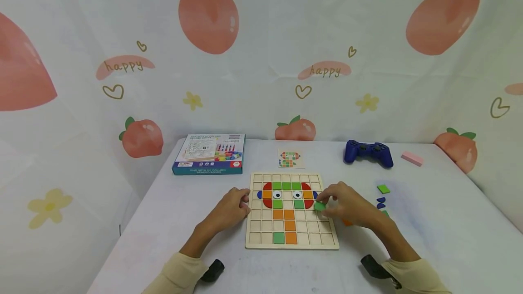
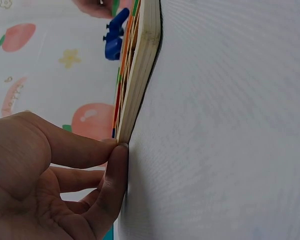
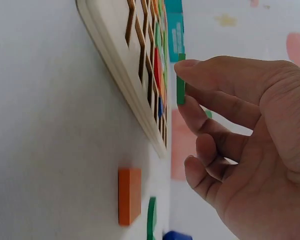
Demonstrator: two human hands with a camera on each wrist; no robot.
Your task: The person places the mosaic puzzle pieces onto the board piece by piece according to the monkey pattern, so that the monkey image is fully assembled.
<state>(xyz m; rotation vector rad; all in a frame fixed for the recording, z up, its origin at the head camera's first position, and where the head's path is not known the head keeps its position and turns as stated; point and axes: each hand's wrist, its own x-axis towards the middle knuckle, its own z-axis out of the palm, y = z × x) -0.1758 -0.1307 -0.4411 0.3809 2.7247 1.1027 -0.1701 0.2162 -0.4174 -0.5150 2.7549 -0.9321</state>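
A wooden grid board [image 1: 261, 242] lies on the table, with red, orange, green and blue pieces and two eye tiles set in its cells. My left hand [image 1: 230, 208] holds the board's left edge, thumb and forefinger tips at the rim in the left wrist view. My right hand [image 1: 349, 203] pinches a thin green tile [image 3: 181, 82] between thumb and fingers. In the head view it hovers over the board's right side, beside a blue piece [image 1: 315, 194]. A picture card [image 1: 291, 158] with a similar coloured pattern lies behind the board.
Right of the board lie a loose orange block [image 3: 130, 196], a green square [image 1: 383, 188] and two small blue pieces [image 1: 381, 205]. A blue game controller [image 1: 368, 152] and pink block [image 1: 412, 158] sit farther back. A boxed bead set [image 1: 209, 154] stands back left.
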